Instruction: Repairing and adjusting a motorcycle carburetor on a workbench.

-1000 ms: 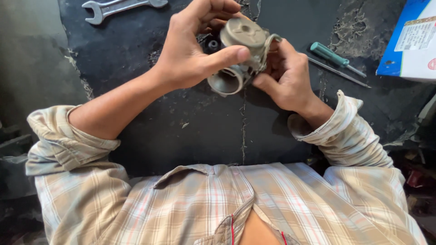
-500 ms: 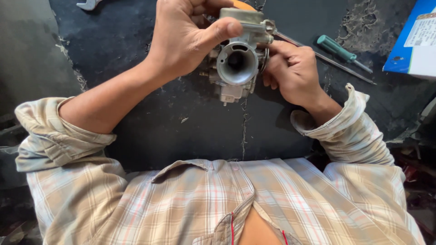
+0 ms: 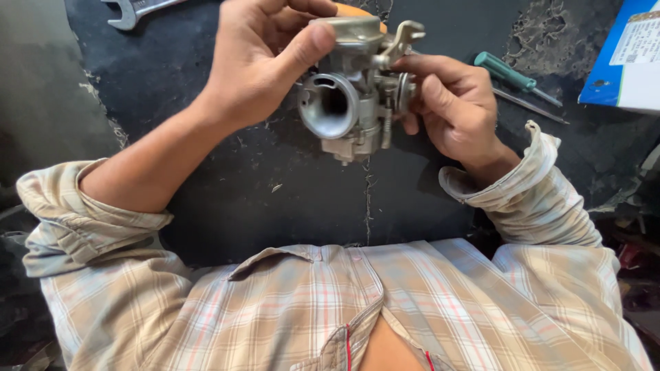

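The left hand is wrapped around the top and near side of a small metal carburetor, thumb laid flat across its upper edge just above the round intake mouth, the other fingers curled over the cap. The carburetor sits at about three o'clock from that hand's palm, held up off the counter, with its open bore turned back toward the person. The right hand comes in from the carburetor's three o'clock side, its fingertips pinched narrowly on the small spring-and-screw fittings on that flank; the rest of the hand is loosely curled. So both hands are holding the one part between them.

The far side of the carburetor is hidden behind the left fingers, and something orange peeks out at twelve o'clock behind the cap, too little of it showing to name. What exactly the right fingertips grip is hard to make out.

Further out on the dark, cracked counter, a green-handled screwdriver lies at two o'clock beyond the right hand. A spanner lies at eleven o'clock, cut off by the top edge. A blue-and-white box is cut off at the right edge. The checked shirt sleeves are rolled back.
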